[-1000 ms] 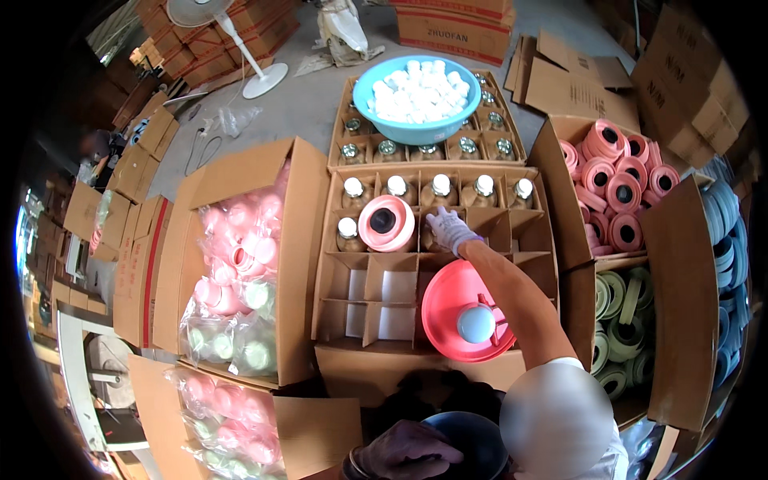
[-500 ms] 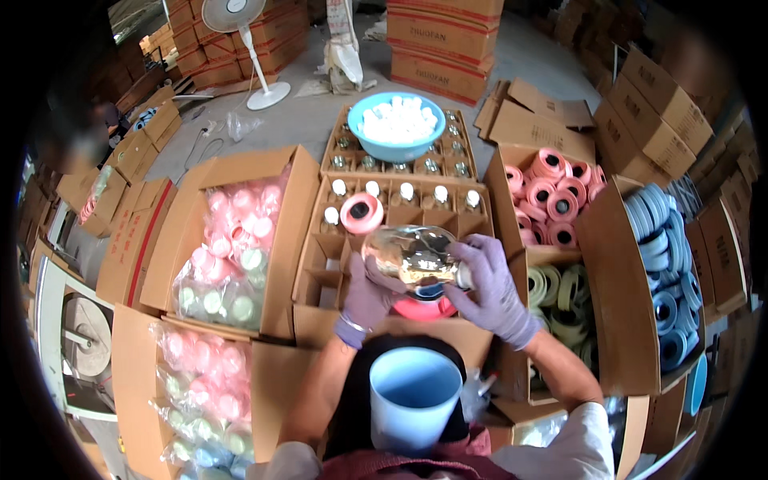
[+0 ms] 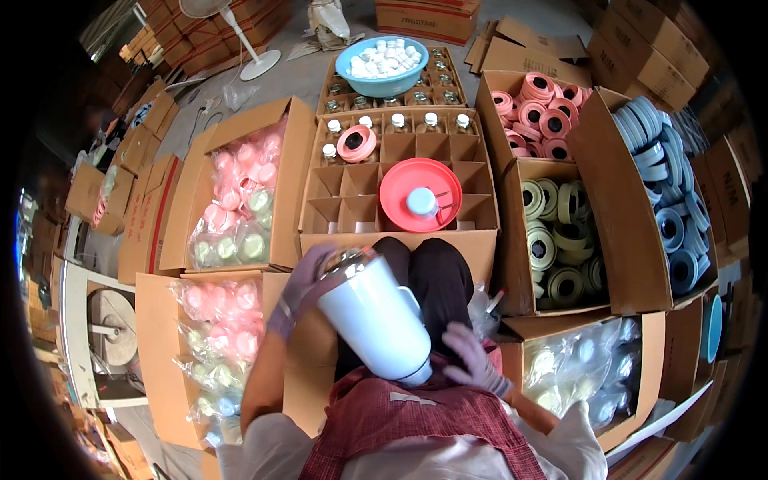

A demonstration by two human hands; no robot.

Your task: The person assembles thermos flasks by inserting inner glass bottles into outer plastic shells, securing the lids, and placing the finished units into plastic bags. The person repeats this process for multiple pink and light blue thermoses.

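A light blue vacuum flask shell (image 3: 376,320) lies tilted over my lap, its handle on the right. Shiny silver glass of a liner (image 3: 349,260) shows at its upper left end. My left hand (image 3: 306,284), in a purple glove, is closed round that end. My right hand (image 3: 475,360), gloved too, is beside the narrower lower end with fingers spread, holding nothing. Ahead, a red-pink dish (image 3: 396,196) with a light blue cap (image 3: 422,202) in it rests on a divided carton (image 3: 344,180). A pink ring (image 3: 356,142) sits on white-capped glass bottles (image 3: 398,122) there.
Behind stands a blue basin (image 3: 380,84) of white caps. Cartons of bagged pink and green parts (image 3: 240,180) line the left. Right of me are cartons of pink rings (image 3: 552,120), green rings (image 3: 540,248) and blue rings (image 3: 680,264). A fan (image 3: 260,64) stands farther back.
The silver liner, held in both hands over the dish before, is now inside the blue shell. The shell has tipped from upright, my left hand holds it, and my right hand has let go.
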